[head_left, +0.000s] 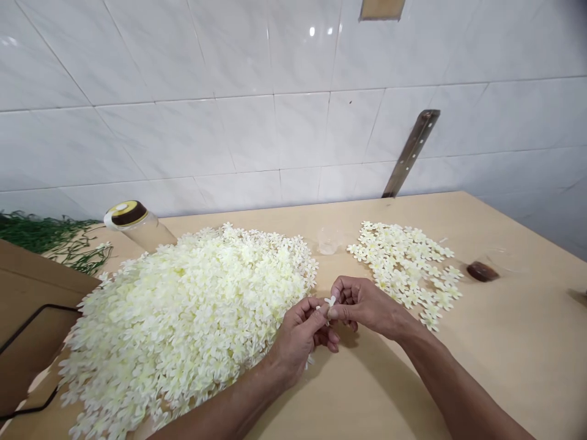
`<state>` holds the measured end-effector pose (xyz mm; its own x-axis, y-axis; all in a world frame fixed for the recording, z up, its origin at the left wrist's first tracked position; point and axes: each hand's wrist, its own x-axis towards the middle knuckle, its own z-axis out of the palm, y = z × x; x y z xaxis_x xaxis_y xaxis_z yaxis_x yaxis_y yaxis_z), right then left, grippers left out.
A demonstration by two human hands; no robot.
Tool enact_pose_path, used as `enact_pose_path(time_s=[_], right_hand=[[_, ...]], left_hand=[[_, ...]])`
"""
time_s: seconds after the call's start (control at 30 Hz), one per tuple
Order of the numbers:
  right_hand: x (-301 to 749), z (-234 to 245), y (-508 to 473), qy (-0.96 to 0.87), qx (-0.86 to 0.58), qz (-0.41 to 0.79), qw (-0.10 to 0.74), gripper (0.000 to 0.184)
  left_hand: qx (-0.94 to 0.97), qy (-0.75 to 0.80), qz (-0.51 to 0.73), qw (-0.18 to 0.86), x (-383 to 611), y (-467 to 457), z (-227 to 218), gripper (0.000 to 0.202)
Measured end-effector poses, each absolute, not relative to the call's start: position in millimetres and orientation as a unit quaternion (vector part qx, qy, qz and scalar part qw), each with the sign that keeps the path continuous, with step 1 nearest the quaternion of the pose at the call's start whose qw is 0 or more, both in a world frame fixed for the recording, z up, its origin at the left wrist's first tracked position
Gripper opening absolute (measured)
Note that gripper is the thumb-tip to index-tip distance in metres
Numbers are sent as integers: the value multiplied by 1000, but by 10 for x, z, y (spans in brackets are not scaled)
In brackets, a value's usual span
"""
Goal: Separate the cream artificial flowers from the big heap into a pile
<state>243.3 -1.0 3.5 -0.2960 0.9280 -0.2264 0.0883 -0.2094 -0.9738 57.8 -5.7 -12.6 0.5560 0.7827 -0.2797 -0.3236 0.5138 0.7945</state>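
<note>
Between the fingertips of both hands is a small white artificial flower [331, 301], partly hidden by the fingers. My left hand [305, 330] pinches it from the left, its other fingers curled below. From the right, my right hand [362, 305] grips it between thumb and forefinger. A large heap of white and pale yellow artificial flowers [197, 305] lies left of my hands, reaching close to the left wrist. Beyond my right hand, a smaller, flatter spread of similar flowers [403, 263] rests on the table.
A clear bottle with a dark and yellow lid [131, 214] leans behind the heap. Green artificial stems [46, 235] and a brown cardboard box [36, 299] are at left. A small clear cup [328, 241] stands mid-table; a clear cup with dark liquid [482, 271] is at right. A tiled wall [247, 134] rises behind.
</note>
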Motion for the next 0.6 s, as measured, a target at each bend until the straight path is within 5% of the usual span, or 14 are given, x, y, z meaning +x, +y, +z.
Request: enact_pose_path(time_s=[0.6], right_hand=[[2515, 162, -30, -544, -462, 634, 298, 31]], left_hand=[[419, 399, 367, 728, 583, -73, -92, 25]])
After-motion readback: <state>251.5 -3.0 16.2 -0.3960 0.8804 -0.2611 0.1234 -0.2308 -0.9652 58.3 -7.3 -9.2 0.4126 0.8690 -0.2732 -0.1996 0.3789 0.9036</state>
